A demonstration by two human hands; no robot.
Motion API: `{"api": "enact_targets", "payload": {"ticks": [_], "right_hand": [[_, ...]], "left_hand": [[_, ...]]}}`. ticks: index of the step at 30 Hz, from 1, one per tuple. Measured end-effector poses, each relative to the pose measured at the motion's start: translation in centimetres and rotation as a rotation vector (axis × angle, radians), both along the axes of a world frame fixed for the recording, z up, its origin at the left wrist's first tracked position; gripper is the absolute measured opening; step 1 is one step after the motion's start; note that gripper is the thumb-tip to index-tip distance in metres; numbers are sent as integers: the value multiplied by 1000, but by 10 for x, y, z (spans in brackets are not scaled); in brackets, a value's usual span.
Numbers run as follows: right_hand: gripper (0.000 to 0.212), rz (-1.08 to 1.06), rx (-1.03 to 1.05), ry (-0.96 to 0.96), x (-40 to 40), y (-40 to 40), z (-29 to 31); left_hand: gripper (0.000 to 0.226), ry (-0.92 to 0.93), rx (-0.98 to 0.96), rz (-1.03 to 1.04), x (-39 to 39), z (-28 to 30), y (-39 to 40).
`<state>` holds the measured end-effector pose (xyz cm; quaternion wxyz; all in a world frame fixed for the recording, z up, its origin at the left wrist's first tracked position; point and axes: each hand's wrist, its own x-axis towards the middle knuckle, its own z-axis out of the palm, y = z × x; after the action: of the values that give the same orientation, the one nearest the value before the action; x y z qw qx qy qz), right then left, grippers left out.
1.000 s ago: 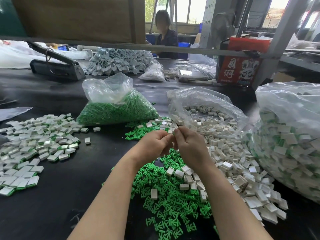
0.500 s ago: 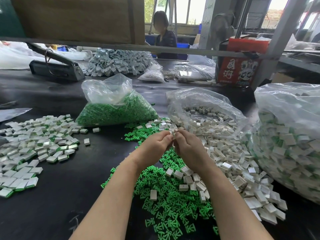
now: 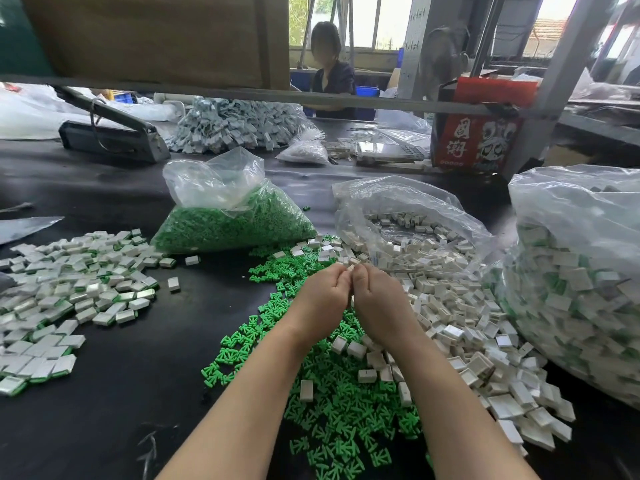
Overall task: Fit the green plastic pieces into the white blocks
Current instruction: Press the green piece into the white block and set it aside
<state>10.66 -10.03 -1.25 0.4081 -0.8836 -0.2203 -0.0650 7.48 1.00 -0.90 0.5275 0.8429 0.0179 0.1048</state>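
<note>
Table (image 3: pixel 114 393) w/ loose green pieces (image 3: pixel 332 414) & white blocks (image 3: pixel 460 327) under arms. Left hand (image 3: pixel 320 297) & right hand (image 3: pixel 375 299) now pressed closer vs. 1 s ago, pinching a small white block (image 3: pixel 350 268) btwn fingertips; insert prob. seating.

We see a black tabletop (image 3: pixel 104 393) carrying loose green pieces (image 3: pixel 332 420), white blocks (image 3: pixel 460 327), seemingly assembled blocks (image 3: pixel 65 289), and bags (image 3: pixel 228 209).
</note>
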Motion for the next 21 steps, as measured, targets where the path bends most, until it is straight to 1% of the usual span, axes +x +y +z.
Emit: {"api": "enact_targets", "payload": {"ticks": [4, 7, 11, 17, 21], "right_hand": [[30, -28, 8, -1, 2, 0, -4], [33, -44, -11, 7, 2, -1, -6], [38, -54, -36, -7, 2, 0, -8], [42, -66, -106, -1, 4, 0, -13], [42, -67, -155, -23, 4, 2, -15]], "left_hand": [[27, -8, -8, 57, 2, -5, -9], [25, -4, -2, 89, 4, -9, -12], [23, 8, -67, 91, 6, -13, -12], [27, -2, -164, 89, 5, -24, -15], [26, -6, -216, 79, 4, -27, -13]]}}
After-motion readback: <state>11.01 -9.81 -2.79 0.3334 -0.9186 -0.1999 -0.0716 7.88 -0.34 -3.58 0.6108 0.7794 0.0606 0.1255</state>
